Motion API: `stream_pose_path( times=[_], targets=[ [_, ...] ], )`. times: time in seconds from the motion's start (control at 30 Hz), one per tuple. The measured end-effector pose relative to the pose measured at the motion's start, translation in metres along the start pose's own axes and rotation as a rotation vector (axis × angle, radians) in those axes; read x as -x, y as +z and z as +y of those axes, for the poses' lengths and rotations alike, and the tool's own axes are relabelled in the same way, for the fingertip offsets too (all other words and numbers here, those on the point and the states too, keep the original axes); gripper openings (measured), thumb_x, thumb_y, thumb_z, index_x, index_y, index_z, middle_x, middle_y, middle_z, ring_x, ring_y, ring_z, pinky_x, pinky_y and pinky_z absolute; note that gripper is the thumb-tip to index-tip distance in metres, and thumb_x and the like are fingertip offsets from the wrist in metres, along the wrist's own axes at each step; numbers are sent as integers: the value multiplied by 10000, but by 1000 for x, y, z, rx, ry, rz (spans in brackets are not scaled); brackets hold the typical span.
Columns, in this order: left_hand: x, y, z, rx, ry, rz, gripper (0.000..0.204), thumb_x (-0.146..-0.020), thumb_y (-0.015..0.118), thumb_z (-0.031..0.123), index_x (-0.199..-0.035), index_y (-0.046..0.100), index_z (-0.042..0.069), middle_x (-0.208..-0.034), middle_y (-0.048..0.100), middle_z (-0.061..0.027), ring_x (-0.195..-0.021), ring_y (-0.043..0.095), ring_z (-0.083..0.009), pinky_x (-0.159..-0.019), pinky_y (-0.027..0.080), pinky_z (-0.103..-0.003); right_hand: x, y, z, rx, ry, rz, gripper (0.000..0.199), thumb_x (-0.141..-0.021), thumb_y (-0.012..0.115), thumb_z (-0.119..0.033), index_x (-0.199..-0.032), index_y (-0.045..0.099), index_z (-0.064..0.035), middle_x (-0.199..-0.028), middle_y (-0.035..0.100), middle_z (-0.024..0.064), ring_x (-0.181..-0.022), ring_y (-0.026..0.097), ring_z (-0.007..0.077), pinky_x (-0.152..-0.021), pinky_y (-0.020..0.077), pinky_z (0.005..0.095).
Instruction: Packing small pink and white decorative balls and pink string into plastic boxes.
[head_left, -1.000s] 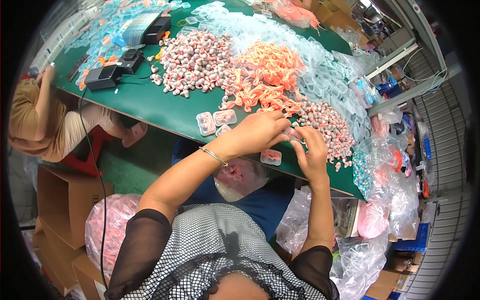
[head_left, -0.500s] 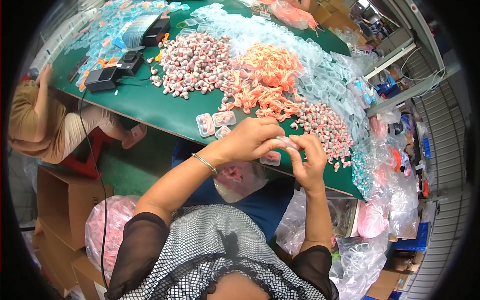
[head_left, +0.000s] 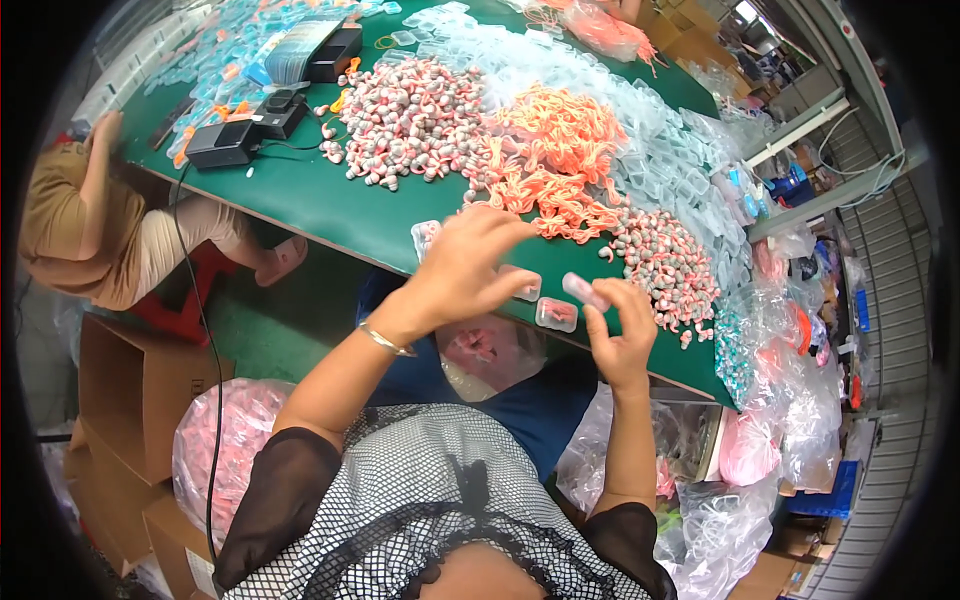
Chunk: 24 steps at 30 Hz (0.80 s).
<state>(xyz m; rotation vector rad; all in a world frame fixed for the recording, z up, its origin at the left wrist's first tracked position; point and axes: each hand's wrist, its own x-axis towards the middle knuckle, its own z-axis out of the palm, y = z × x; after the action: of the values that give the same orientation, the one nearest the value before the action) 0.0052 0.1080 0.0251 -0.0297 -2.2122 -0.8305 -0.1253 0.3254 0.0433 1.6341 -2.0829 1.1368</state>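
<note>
My right hand [head_left: 625, 335] pinches a small clear plastic case [head_left: 577, 287] at one end, just above the table's front edge; the case is slightly blurred. To its left my left hand [head_left: 462, 262] hovers over the edge with fingers apart and nothing in them. Below the held case lies another filled clear case [head_left: 556, 314] with something pinkish-orange inside. A second filled case [head_left: 524, 284] sits beside my left fingertips, and a third [head_left: 424, 238] is partly covered by that hand. Bundled orange cords [head_left: 560, 135] are heaped beyond my hands.
Small grey-and-pink curled pieces form a large pile [head_left: 410, 115] and a smaller pile [head_left: 665, 260] on the green table [head_left: 300, 205]. Clear empty cases [head_left: 670, 150] spread behind. Black devices [head_left: 222, 143] with a cable stand left, near a seated person [head_left: 75, 220]. Cardboard boxes [head_left: 140, 400] stand lower left.
My hands have come apart: the left one has let go of the case and moved left, its fingers spreading. The case stays in my right hand. The whole view has shifted slightly.
</note>
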Motion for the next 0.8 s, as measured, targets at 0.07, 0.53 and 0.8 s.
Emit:
stream_pose_path(
  times=[0.07,0.53,0.8],
  targets=[
    [18,-20,-11,-227,-114,-65,564,-764,779,305,-1259,593,108,-1219,581,-129,-1132,528,-336,-949,421,-445,15,12,7,86,-47,-46,286,-727,731,-2,-998,642,-34,-1030,664,140,-894,617,329,-811,500,416],
    [44,-17,-39,-375,-55,-179,630,-755,742,440,-1302,573,178,-1346,516,-107,-1174,505,-315,-937,387,-447,32,38,27,-15,-83,-191,503,-730,795,-59,-1124,481,-58,-1095,594,189,-963,588,400,-848,477,476],
    [43,-11,-29,-376,-9,-210,554,-750,747,404,-1226,600,162,-1328,511,-127,-1040,540,-292,-820,423,-413,1,52,15,62,-45,-233,512,-735,774,-189,-1151,501,-70,-1247,557,185,-1065,559,385,-878,456,461]
  ],
)
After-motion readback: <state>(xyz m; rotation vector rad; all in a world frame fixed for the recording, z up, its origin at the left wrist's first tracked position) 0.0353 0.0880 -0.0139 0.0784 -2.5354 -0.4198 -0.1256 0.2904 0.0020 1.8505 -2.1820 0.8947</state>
